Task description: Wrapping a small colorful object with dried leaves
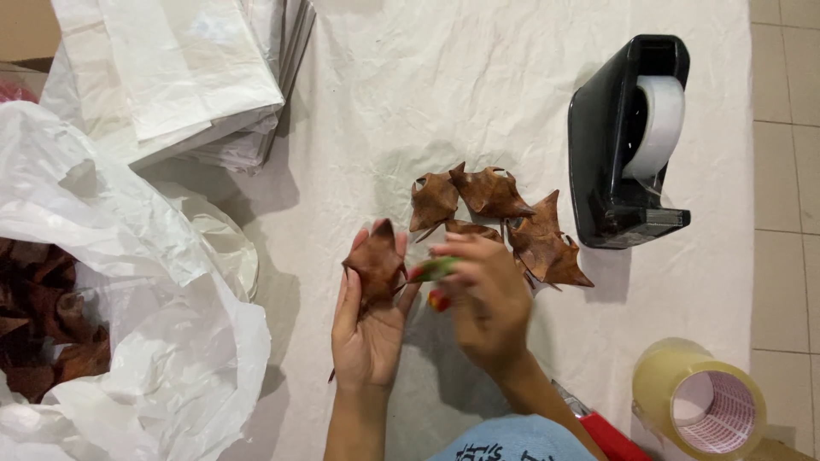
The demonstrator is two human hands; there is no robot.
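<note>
Head view: nearest the camera, a blue sleeve edge (512,440) and a red object (617,437) are seen at the bottom, beside a roll of clear packing tape (700,399) with a red-patterned core.

The left hand (367,329) is held palm up, fingers loosely cupped around 1 folded brown leaf (376,266). The right hand (489,299) is blurred; its fingers appear pinched on a small green and red item (436,271), touching the leaf's edge.

The dry leaf could be cracked or dropped if squeezed, and the blurred hand could knock the 4 or so finished leaves (500,218) lying just beyond.

A black tape dispenser (628,145) with a white roll stands at right. A white plastic bag (137,299) of brown leaves lies at left, stacked white bags (171,68) above.
</note>
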